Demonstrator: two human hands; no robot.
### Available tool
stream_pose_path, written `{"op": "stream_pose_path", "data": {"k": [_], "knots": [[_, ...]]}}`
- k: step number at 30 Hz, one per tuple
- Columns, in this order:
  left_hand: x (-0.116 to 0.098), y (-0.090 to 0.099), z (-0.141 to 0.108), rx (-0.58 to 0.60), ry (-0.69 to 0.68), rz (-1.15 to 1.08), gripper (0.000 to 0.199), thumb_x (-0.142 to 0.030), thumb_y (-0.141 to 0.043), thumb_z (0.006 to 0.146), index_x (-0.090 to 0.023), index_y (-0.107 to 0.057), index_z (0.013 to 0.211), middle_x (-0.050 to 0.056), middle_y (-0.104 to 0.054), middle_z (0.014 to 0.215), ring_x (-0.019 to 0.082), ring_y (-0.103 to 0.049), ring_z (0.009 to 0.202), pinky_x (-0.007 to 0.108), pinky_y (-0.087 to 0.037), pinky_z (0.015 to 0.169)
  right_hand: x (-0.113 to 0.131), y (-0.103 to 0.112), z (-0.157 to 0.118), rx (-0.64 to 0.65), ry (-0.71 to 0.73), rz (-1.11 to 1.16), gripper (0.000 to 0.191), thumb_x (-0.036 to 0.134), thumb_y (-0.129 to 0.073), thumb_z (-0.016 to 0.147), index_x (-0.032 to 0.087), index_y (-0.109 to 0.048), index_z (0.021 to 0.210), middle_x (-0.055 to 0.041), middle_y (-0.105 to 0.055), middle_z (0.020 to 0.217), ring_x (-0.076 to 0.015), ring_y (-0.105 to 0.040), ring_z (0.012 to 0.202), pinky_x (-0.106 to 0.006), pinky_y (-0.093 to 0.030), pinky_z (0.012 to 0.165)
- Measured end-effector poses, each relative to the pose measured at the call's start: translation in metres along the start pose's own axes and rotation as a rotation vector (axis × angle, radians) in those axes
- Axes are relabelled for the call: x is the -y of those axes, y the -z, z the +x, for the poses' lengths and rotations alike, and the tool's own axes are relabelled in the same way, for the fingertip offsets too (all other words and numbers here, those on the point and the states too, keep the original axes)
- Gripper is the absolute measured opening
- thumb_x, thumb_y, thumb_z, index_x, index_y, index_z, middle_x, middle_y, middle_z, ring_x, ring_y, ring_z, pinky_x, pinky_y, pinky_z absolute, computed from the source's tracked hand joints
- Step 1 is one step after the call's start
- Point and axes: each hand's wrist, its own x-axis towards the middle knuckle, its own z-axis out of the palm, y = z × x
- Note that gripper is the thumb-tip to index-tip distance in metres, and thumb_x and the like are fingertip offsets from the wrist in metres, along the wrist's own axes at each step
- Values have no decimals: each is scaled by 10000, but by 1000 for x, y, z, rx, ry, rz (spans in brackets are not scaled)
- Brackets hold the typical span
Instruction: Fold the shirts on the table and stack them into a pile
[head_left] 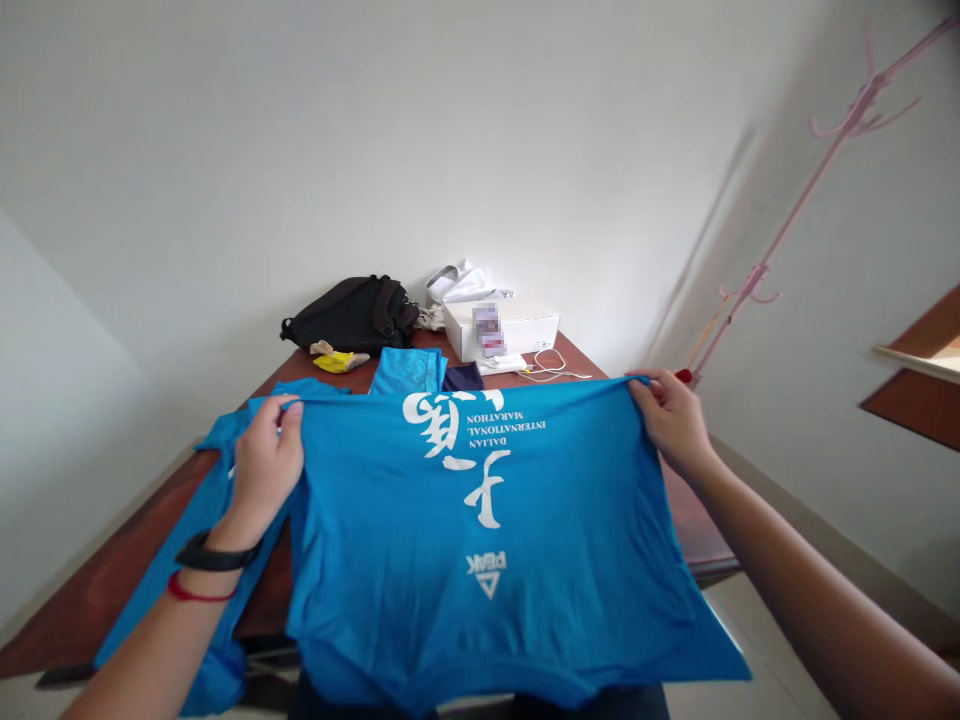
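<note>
A blue T-shirt (570,510) with white lettering hangs stretched between my two hands, its print upside down to me and its collar end lowest. My left hand (268,452) pinches the upper left edge of the cloth. At the upper right edge, my right hand (671,418) grips the fabric between thumb and fingers. Under and beyond my left arm, another blue garment (180,545) lies spread over the table and hangs past its front edge. The held shirt hides the middle of the table.
On the brown table (150,530), toward the wall, are a black bag (349,315), a white box (525,325), a yellow item (337,361), folded blue cloth (405,370), dark cloth (463,377) and a white cable (555,365). A pink coat stand (802,210) leans into view at right.
</note>
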Motion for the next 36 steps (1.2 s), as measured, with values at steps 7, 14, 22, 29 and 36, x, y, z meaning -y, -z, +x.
{"op": "stream_pose_path", "data": {"k": [7,14,22,29,36], "knots": [[62,-80,38,246,26,-45,396,-451,-454,969,-138,-661,1095,103,-726,1013,247,-654,925,304,-496,836,-78,-76,36,186,-149,41,363,484,-678,810,132,-680,899,-43,-655,711,-169,-546,657,-279,-409,590],[73,-82,73,323,173,-234,440,-507,-511,955,-133,-629,1154,-34,-591,600,144,-548,477,242,-432,530,-91,-93,77,180,-206,107,391,491,-742,763,129,-686,903,-33,-665,699,-154,-569,638,-271,-442,594],[60,-47,27,401,377,-600,621,-608,-742,810,-172,-595,1227,16,-731,882,228,-779,746,233,-561,574,-68,-50,38,347,-340,359,459,586,-843,709,217,-649,900,-8,-698,688,-164,-668,591,-248,-518,504],[77,-8,-62,452,509,-660,541,-653,-765,770,-251,-698,1127,49,-752,1240,329,-741,1097,437,-643,893,-66,12,-47,473,-516,511,341,510,-845,775,229,-708,910,-66,-778,1081,-283,-737,1059,-459,-574,1005],[111,12,-90,515,35,-189,273,-660,-602,864,-487,-793,956,-169,-743,1216,271,-674,1239,541,-436,1150,-60,46,-84,673,-172,93,285,497,-742,878,212,-761,893,-121,-764,1179,-336,-694,1139,-477,-542,1026]]}}
